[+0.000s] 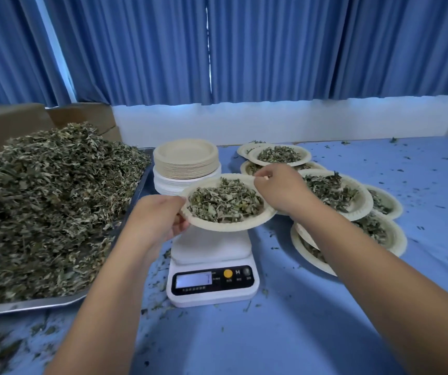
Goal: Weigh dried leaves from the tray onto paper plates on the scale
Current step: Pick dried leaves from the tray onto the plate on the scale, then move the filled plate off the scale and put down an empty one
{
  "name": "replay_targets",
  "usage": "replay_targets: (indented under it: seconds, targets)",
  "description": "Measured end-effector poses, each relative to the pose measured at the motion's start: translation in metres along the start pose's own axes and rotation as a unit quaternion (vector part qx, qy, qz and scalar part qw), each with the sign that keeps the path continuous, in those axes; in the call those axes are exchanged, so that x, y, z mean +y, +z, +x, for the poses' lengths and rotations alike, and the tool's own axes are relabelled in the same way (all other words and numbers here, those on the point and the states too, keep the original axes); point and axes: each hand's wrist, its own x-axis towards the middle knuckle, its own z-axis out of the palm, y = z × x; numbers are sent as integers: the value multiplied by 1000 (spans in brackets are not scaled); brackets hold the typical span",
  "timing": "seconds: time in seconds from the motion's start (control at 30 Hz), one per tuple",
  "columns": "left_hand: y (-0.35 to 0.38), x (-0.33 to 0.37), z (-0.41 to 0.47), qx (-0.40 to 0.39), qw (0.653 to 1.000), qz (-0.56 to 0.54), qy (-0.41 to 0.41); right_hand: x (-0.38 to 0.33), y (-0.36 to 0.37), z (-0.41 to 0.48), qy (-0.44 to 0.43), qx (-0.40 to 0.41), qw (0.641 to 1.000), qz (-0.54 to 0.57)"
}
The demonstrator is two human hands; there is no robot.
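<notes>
Plate, filled with leaves: being held over the scale platform; whether it is touching, cannot tell. Left hand: gripping the plate's near-left rim. Right hand: pinching its far-right rim. Tray: sitting left of the scale, carrying a tall leaf pile. Empty plate stack: standing behind the scale. Filled plates: lying overlapped to the right.
</notes>
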Motion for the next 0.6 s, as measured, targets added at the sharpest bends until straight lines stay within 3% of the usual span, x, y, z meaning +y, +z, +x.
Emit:
replay_targets:
  seconds: [0.23, 0.6]
  targets:
    - [59, 16, -15, -1, 993, -114, 18, 27, -46, 8, 21, 44, 998, 35]
    - [198, 38, -18, -99, 993, -65, 24, 122, -156, 18, 64, 108, 992, 10]
